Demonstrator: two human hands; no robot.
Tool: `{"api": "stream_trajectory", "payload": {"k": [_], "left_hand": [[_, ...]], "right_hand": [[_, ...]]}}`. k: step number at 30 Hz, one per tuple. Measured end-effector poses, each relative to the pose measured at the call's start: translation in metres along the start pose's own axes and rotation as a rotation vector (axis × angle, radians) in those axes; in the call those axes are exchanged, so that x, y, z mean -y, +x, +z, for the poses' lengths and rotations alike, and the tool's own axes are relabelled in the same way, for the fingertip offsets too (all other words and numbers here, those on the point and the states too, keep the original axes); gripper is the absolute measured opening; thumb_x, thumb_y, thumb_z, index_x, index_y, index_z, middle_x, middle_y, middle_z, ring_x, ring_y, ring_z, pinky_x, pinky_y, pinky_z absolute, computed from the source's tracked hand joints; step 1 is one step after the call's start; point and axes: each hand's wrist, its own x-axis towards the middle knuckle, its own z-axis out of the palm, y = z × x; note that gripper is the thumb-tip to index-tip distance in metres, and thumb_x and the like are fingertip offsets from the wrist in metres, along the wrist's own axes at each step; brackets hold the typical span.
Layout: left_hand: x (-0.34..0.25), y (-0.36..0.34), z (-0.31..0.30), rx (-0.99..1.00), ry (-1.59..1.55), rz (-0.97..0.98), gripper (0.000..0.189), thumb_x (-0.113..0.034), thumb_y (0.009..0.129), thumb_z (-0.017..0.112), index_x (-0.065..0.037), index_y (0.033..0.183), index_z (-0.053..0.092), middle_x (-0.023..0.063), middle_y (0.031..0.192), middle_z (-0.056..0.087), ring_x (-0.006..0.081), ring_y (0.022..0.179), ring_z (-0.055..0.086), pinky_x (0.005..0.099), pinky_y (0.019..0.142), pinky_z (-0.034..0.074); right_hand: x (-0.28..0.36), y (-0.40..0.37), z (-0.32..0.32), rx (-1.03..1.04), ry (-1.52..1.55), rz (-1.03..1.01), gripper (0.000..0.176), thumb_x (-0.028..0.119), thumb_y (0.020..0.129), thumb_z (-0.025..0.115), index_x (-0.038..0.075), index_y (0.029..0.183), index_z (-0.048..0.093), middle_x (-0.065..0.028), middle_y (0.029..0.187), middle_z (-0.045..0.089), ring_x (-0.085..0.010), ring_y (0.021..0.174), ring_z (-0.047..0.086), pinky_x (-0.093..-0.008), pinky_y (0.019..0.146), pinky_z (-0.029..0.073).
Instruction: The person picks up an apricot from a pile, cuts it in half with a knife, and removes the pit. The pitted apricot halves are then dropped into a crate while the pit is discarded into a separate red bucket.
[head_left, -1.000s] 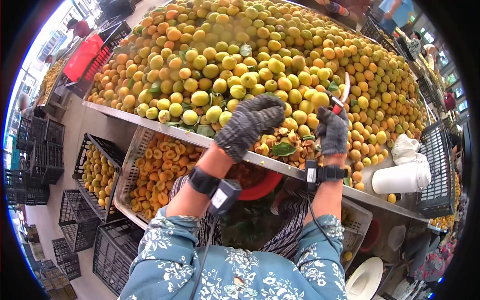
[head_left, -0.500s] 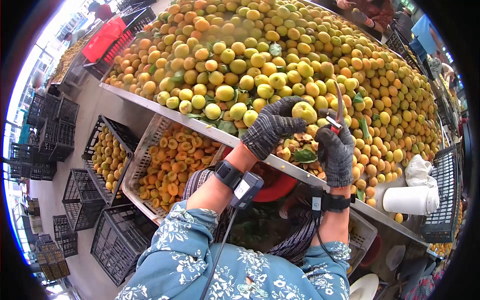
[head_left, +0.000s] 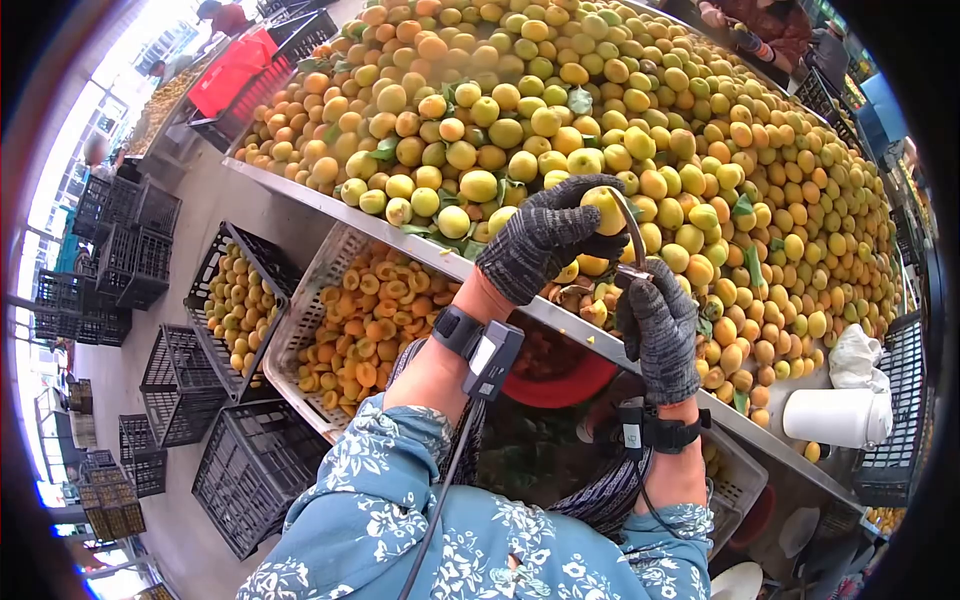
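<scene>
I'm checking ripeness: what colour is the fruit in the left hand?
The fruit is yellow, slightly greenish, best seen in the head view.

Floor: one, pale grey, hard, visible to my left, running back to the windows.
Windows: a row of panes along my far left, glaring white, details beyond them washed out.
Light: daylight, strongest on my left; deep shade beneath the worktop.
Worktop: one, broad, metal-edged, set in front of me and reaching well away.
Second worktop: one, farther off at upper left, standing apart from mine.
Red covering: one, bright, near the second worktop.
Stacked crates: black, slatted plastic, on the floor to my left.
Single crate: black, slatted, on the floor at lower left, nearer me.
</scene>
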Motion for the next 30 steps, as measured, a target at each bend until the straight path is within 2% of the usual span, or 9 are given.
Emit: {"api": "stream_trajectory", "payload": {"k": [4,12,21,22,24,25,28,29,30], "left_hand": [[0.003,0.0,-0.001,-0.001,0.007,0.009,0.051,-0.023,0.089,0.063,0.002,0.13,0.048,0.013,0.113,0.06,0.0236,0.103,0.062,0.0354,0.09,0.052],[0.02,0.0,0.006,0.0,0.071,-0.002,0.046,-0.029,0.093,0.059,0.0,0.128,0.049,0.0093,0.113,0.059,0.018,0.103,0.06,0.0316,0.088,0.051],[0.059,0.001,-0.026,-0.104,0.716,0.274,0.029,-0.023,0.098,0.05,-0.001,0.118,0.055,0.0058,0.107,0.06,0.0124,0.098,0.059,0.0272,0.086,0.05],[0.062,0.003,-0.019,-0.102,0.718,0.273,0.029,-0.023,0.098,0.05,-0.001,0.118,0.055,0.0058,0.107,0.06,0.0124,0.098,0.059,0.0272,0.086,0.05],[0.067,0.0,0.002,-0.195,-0.227,-0.023,0.027,-0.016,0.098,0.05,0.0,0.119,0.053,0.0077,0.109,0.06,0.0139,0.1,0.059,0.0274,0.09,0.048],[0.066,-0.01,0.01,-0.179,0.699,0.337,0.028,-0.015,0.097,0.051,-0.001,0.122,0.053,0.0069,0.112,0.06,0.0141,0.104,0.057,0.028,0.091,0.047],[0.067,-0.003,0.001,-0.027,0.675,0.424,0.031,-0.019,0.097,0.051,-0.004,0.125,0.052,0.0047,0.115,0.059,0.0133,0.105,0.056,0.0276,0.091,0.047],[0.054,-0.002,0.009,-0.12,0.123,-0.034,0.033,-0.022,0.098,0.051,-0.005,0.126,0.052,0.0034,0.117,0.057,0.0121,0.107,0.055,0.0274,0.091,0.047],[0.045,-0.002,0.017,-0.121,0.124,-0.035,0.033,-0.022,0.098,0.051,-0.005,0.126,0.052,0.0034,0.117,0.057,0.0121,0.107,0.055,0.0274,0.091,0.047]], "right_hand": [[-0.016,0.002,-0.003,-0.037,-0.186,-0.175,0.027,0.029,0.094,0.059,0.003,0.104,0.061,0.0046,0.058,0.049,-0.002,0.042,0.037,-0.0182,0.037,0.025],[-0.014,0.005,0.012,-0.143,0.02,0.004,0.023,0.026,0.095,0.057,0.006,0.106,0.062,0.0066,0.061,0.049,-0.0013,0.049,0.042,-0.0169,0.043,0.03],[-0.019,0.002,0.019,-0.14,0.147,0.126,0.018,0.018,0.094,0.057,0.001,0.099,0.063,0.003,0.069,0.055,-0.0042,0.059,0.045,-0.0219,0.051,0.037],[-0.023,0.003,0.019,-0.163,0.073,0.085,0.021,0.018,0.094,0.057,0.0,0.103,0.062,0.0013,0.072,0.058,-0.0048,0.061,0.047,-0.0221,0.052,0.039],[-0.03,0.005,0.02,-0.195,-0.001,0.043,0.024,0.017,0.094,0.058,-0.002,0.107,0.062,-0.0005,0.074,0.06,-0.0055,0.063,0.049,-0.0223,0.054,0.04],[-0.033,0.007,0.021,-0.239,-0.094,-0.087,0.023,0.016,0.095,0.056,-0.002,0.109,0.061,-0.0014,0.076,0.058,-0.007,0.063,0.051,-0.0214,0.055,0.043],[-0.038,0.01,0.005,-0.182,-0.625,-0.548,0.024,0.012,0.095,0.055,-0.005,0.112,0.057,-0.0043,0.085,0.058,-0.0109,0.071,0.054,-0.0221,0.064,0.048],[-0.034,0.007,0.006,-0.146,-0.385,-0.387,0.022,0.013,0.095,0.055,-0.004,0.11,0.058,-0.004,0.084,0.059,-0.0101,0.069,0.054,-0.0215,0.061,0.048],[-0.029,0.005,0.007,-0.107,-0.145,-0.225,0.021,0.013,0.096,0.054,-0.003,0.108,0.058,-0.0036,0.084,0.059,-0.0093,0.067,0.055,-0.0209,0.059,0.047]]}}
